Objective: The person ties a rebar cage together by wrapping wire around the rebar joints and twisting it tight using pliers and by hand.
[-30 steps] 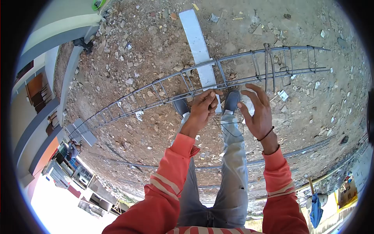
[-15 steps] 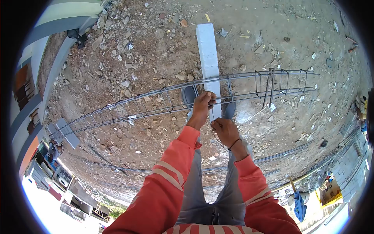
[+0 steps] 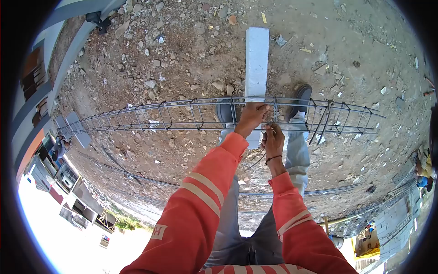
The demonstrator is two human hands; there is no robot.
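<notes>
A long rebar cage [image 3: 180, 103] of thin bars with square stirrups stretches across the view in front of me. My left hand [image 3: 252, 116] is at the cage, its fingers closed near a stirrup; what they pinch is hidden. Just below and to the right, my right hand [image 3: 273, 139] pinches a thin binding wire [image 3: 256, 163], whose loose end trails down to the left. Its fingertips reach the cage's lower bar. A pair of pincers [image 3: 328, 114] hangs on the cage to the right, handles down.
A pale concrete block [image 3: 257, 64] lies under the cage between my shoes [image 3: 300, 98]. Other blocks [image 3: 77, 128] lie under its far left end. Stones and debris cover the ground. Long bars [image 3: 319, 190] lie behind me, and a person [image 3: 59, 148] is at far left.
My right foot has stepped outward and forward past the cage. My right hand has risen to the cage's lower bar with the wire. My left hand has shifted slightly right.
</notes>
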